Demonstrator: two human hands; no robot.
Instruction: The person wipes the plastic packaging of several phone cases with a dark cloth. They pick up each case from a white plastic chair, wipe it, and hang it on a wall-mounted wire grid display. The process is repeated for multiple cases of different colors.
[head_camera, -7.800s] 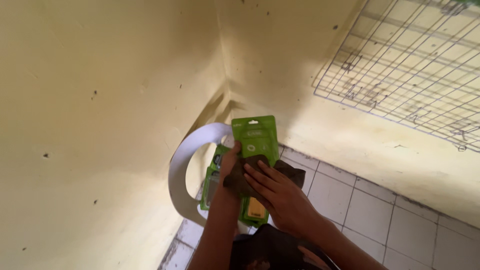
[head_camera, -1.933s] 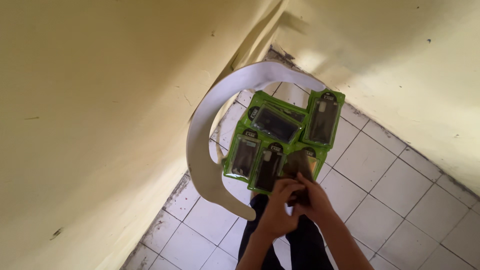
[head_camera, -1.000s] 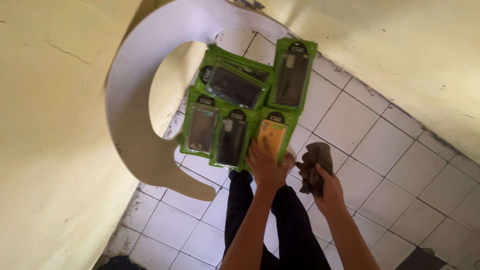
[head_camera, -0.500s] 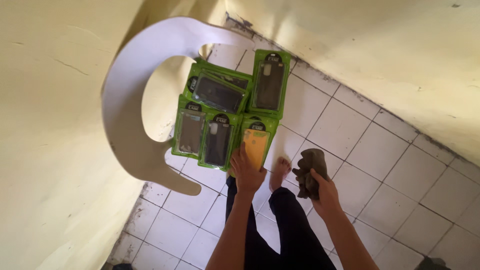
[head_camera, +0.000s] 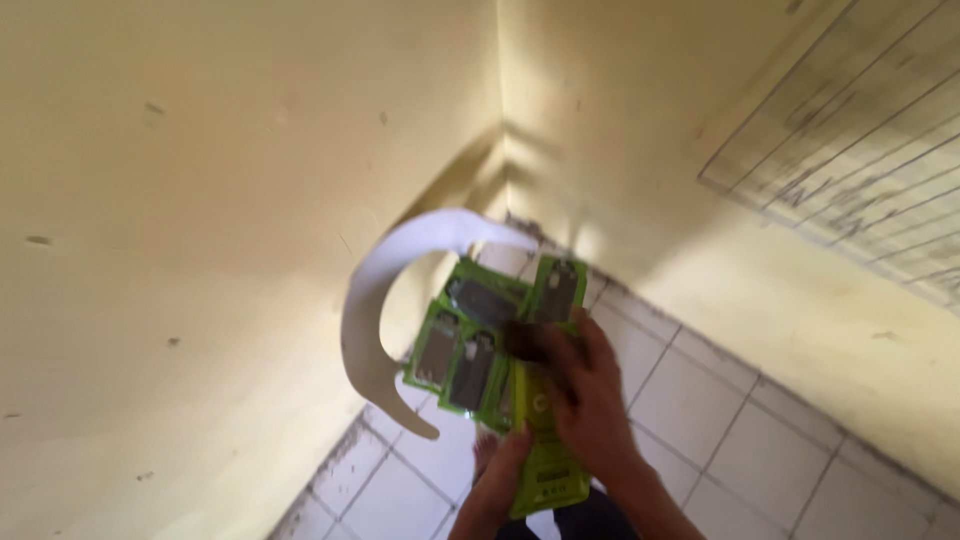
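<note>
White chair (head_camera: 385, 300), yellow walls (head_camera: 200, 150), tiled floor (head_camera: 740, 440), wire grid (head_camera: 860, 150)

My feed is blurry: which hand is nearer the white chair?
Left. The left hand grips the lower end of a green pack, on the side toward the white chair. The right hand lies over that pack, farther from the chair.
</note>
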